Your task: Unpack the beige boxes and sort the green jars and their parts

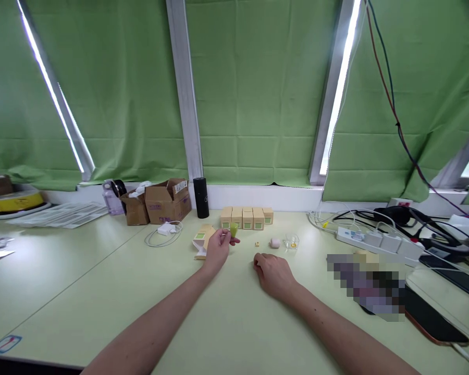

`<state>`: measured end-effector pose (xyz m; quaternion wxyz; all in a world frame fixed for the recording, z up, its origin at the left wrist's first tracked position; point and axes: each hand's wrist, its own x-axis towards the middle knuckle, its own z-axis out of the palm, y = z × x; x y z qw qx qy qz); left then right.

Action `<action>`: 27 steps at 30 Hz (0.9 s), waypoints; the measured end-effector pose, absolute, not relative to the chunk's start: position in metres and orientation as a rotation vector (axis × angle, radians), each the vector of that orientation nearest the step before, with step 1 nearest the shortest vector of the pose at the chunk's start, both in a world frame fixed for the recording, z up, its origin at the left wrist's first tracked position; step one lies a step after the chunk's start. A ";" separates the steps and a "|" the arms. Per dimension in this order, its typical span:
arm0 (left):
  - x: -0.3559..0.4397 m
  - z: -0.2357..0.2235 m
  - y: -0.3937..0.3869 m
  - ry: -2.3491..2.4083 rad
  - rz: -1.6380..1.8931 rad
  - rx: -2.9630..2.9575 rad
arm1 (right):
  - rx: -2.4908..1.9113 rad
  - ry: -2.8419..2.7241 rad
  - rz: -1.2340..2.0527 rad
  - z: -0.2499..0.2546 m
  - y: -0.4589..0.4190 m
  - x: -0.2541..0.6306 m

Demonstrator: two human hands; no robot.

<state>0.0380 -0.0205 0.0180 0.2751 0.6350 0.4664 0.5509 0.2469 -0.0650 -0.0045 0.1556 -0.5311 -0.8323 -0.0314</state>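
My left hand (pixel 218 248) is raised just above the pale green desk (pixel 101 271), pinching a small green object (pixel 233 229) between thumb and fingers. Beside it lies an opened tan box (pixel 201 240) on its side. A row of several small tan boxes with green labels (pixel 247 217) stands behind. My right hand (pixel 272 273) rests on the desk with its fingers curled under, nothing visible in it. Ahead of it lie a tiny yellow piece (pixel 257 243), a pink rounded item (pixel 275 242) and a small clear item (pixel 292 241).
A black cylinder (pixel 200 197), two cardboard boxes (pixel 167 200), a white charger with cable (pixel 164 229) and a lilac bottle (pixel 109 197) stand at the back left. A power strip (pixel 369 240), tangled cables and a phone (pixel 430 319) fill the right side.
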 end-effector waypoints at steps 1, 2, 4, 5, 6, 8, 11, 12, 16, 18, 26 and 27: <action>0.036 0.019 -0.020 1.348 1.454 1.821 | -1.525 -2.379 -0.097 -0.006 -0.064 0.247; 0.034 0.020 -0.020 1.430 1.414 1.935 | -1.529 -2.373 -0.109 -0.007 -0.063 0.246; 0.032 0.022 -0.019 1.576 1.284 2.180 | -1.540 -2.355 -0.146 -0.009 -0.060 0.246; 0.031 0.023 -0.018 1.629 1.216 2.278 | -1.546 -2.345 -0.171 -0.009 -0.058 0.246; 0.031 0.023 -0.018 1.657 1.163 2.338 | -1.550 -2.334 -0.199 -0.009 -0.056 0.247; 0.031 0.023 -0.015 1.675 1.091 2.390 | -1.554 -2.316 -0.259 -0.008 -0.051 0.247; 0.032 0.021 -0.007 1.707 0.960 2.473 | -1.556 -2.302 -0.340 -0.005 -0.041 0.248; 0.032 0.019 -0.005 1.718 0.920 2.491 | -1.558 -2.297 -0.361 -0.004 -0.037 0.248; 0.032 0.011 0.005 1.766 0.790 2.524 | -1.585 -2.272 -0.423 -0.002 -0.018 0.245; 0.031 0.008 0.007 1.785 0.745 2.533 | -1.602 -2.257 -0.444 -0.002 -0.010 0.243; 0.029 0.003 0.006 1.821 0.677 2.556 | -1.624 -2.231 -0.461 -0.007 0.008 0.236; 0.029 0.003 0.005 1.825 0.678 2.552 | -1.621 -2.232 -0.459 -0.008 0.009 0.235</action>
